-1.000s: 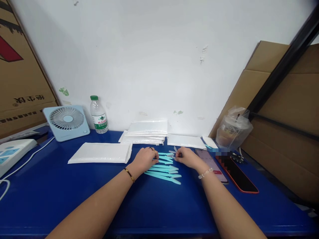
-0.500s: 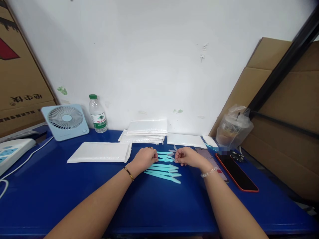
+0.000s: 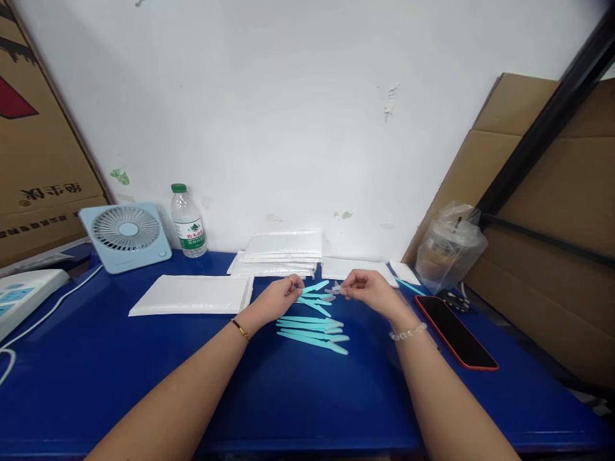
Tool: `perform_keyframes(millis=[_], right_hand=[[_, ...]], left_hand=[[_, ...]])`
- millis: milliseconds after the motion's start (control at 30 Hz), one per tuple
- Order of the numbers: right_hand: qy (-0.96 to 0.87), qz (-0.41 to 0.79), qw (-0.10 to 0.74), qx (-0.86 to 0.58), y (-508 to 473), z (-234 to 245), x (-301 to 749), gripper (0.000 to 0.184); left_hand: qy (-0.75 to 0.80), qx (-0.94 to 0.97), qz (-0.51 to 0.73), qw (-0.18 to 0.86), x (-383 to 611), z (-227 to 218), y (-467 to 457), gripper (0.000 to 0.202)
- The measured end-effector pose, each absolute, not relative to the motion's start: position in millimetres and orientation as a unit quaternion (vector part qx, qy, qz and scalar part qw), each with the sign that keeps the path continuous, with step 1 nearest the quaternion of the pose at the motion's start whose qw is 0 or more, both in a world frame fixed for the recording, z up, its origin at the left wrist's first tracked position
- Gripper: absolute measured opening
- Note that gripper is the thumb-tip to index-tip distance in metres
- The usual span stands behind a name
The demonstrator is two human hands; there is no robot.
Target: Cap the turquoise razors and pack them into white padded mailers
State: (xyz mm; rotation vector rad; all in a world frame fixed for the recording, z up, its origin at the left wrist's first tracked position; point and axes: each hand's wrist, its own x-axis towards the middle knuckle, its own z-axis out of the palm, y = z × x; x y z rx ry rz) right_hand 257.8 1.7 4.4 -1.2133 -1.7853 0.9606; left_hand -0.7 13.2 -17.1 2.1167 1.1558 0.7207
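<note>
My left hand pinches the handle end of a turquoise eyebrow razor, whose blade end tilts up to the right. Under and beside its fingers, more turquoise razors lie fanned out on the table. Closer to me, several razors rest roughly side by side, blade ends to the right. My right hand has thumb and forefinger pinched on a small clear blade cap. Other clear caps lie beside its fingertips. A gap separates the two hands.
White padded mailers are stacked by the wall, and another mailer lies left. A blue fan and a water bottle stand back left. On the right are an orange-edged phone and a bagged drink cup.
Both hands have moved slightly away from me, toward the wall. A razor in my left hand now angles upward, and my right fingers have gone from the razor tips to the clear caps.
</note>
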Motion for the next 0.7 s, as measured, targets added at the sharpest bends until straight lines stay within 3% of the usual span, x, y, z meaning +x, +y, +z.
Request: perform_keyframes(millis=[133, 700], right_hand=[[-0.699, 0.358, 0.407, -0.466, 3.0, 3.2, 256.8, 0.025], [-0.725, 0.356, 0.352, -0.473, -1.7, 5.8, 251.2, 0.025]], left_hand=[[0.424, 0.801, 0.271, 0.325, -0.6, -16.7, 13.8, 0.024], [0.419, 0.813, 0.261, 0.308, -1.9, -14.8, 13.9, 0.025]])
